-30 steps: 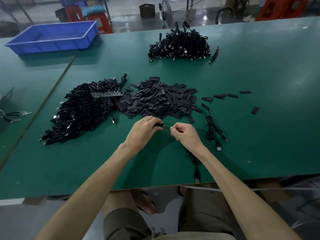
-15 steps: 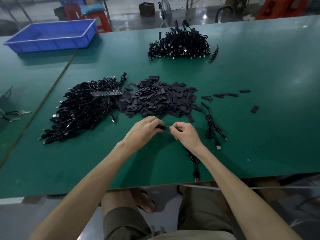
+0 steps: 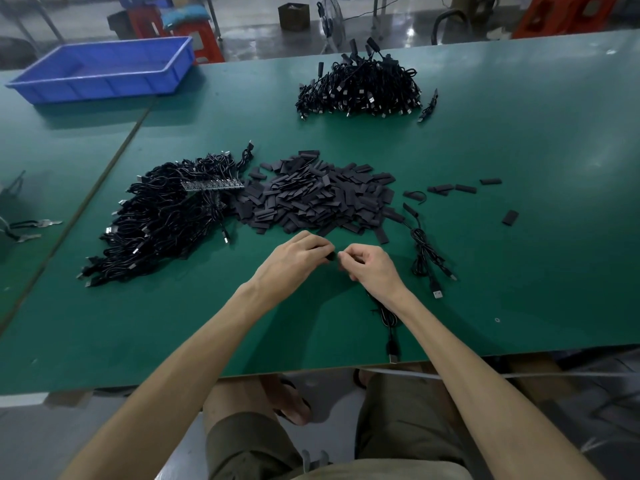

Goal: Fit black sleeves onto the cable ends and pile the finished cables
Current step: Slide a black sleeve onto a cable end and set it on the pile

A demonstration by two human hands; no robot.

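Now closer than before: left grip [image 3: 298, 255] tight on black sleeve [image 3: 330, 256], right grip [image 3: 370, 268] on cable [image 3: 389, 318].

Single wide-angle view from the head, at the near edge of the green worktop [image 3: 519, 271], facing forward and down towards 12 o'clock. Close above both forearms, with left hand [image 3: 294, 258] and right hand [image 3: 370, 268] near centre, lap [image 3: 408, 410] at 6 o'clock, blue tray [image 3: 104, 81] at 11 o'clock, floor [image 3: 249, 32] beyond the far edge

Left hand [image 3: 298, 258] nearer right fingers [image 3: 349, 252] (sleeve [image 3: 330, 257] between)
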